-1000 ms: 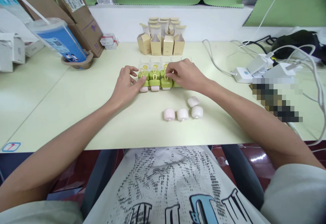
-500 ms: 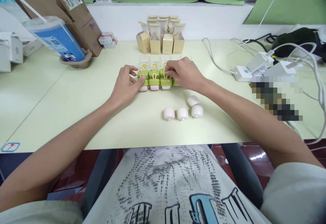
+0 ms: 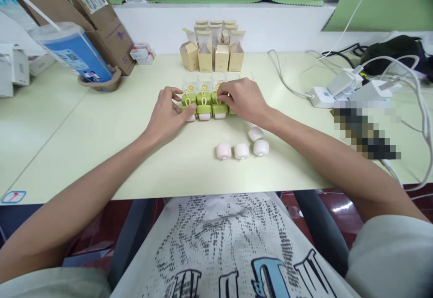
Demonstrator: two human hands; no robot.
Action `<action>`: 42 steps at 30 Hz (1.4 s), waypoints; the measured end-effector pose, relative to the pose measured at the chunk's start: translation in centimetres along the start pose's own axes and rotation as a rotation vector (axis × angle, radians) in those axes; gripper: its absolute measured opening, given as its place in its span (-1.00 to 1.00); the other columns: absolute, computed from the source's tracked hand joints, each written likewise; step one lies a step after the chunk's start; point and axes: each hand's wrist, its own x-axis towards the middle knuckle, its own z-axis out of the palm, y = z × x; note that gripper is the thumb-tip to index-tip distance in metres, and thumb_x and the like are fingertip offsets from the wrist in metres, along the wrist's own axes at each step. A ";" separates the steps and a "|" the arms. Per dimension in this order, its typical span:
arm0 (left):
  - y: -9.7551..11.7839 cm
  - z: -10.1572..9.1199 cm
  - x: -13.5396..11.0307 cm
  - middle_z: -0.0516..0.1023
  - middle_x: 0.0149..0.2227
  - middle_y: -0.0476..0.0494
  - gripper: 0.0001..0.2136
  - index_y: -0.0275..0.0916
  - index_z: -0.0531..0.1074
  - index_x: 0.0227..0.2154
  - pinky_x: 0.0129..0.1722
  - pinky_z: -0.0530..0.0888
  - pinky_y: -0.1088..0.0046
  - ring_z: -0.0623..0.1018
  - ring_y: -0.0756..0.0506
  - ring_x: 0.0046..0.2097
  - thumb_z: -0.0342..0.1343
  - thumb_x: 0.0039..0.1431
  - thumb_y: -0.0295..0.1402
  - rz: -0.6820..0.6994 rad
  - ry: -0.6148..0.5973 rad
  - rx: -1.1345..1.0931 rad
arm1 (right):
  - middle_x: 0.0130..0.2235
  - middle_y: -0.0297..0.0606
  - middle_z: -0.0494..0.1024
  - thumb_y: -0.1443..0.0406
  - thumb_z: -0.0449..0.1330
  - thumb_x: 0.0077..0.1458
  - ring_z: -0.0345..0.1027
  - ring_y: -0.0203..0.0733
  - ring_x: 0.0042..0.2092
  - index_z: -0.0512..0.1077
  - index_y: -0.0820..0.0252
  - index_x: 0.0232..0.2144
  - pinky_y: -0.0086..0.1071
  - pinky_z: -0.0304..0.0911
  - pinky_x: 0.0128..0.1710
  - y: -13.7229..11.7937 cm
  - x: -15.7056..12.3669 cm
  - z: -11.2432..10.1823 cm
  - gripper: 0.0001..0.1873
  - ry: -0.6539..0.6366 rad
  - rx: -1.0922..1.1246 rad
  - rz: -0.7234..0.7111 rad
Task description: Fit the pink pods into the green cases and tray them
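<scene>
A row of small green cases [image 3: 204, 104] with yellow loops lies at the table's middle, pale pink pieces showing under their near edge and clear plastic trays behind them. My left hand [image 3: 166, 114] rests at the row's left end, its thumb pressed on the leftmost green case, fingers curled. My right hand [image 3: 244, 99] covers the row's right end, fingertips pinched on the third green case. Several loose pink rounded pieces [image 3: 242, 148] lie on the table nearer to me, below my right wrist.
Small tan cartons [image 3: 212, 50] stand in a cluster behind the row. A blue cup with a straw [image 3: 75, 53] and brown cardboard boxes [image 3: 101, 14] sit at the back left. White chargers and cables [image 3: 352, 91] spread across the right side. The table's near edge [image 3: 203, 194] is close to my lap.
Both hands stay at the row of green cases; the right hand's fingers shifted slightly and pushed the third case back in line with the others.
</scene>
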 end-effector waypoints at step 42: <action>-1.8 0.6 0.9 0.48 0.13 -0.23 -0.70 -0.06 0.40 0.17 0.04 0.63 0.13 0.57 -0.13 -0.13 0.23 0.52 -0.15 -0.023 0.000 -0.078 | -0.09 -0.13 0.79 0.30 0.24 0.37 0.63 0.01 -0.07 0.73 0.17 -0.03 -0.10 0.42 0.05 4.2 0.9 -5.2 -0.73 -0.321 0.045 -0.066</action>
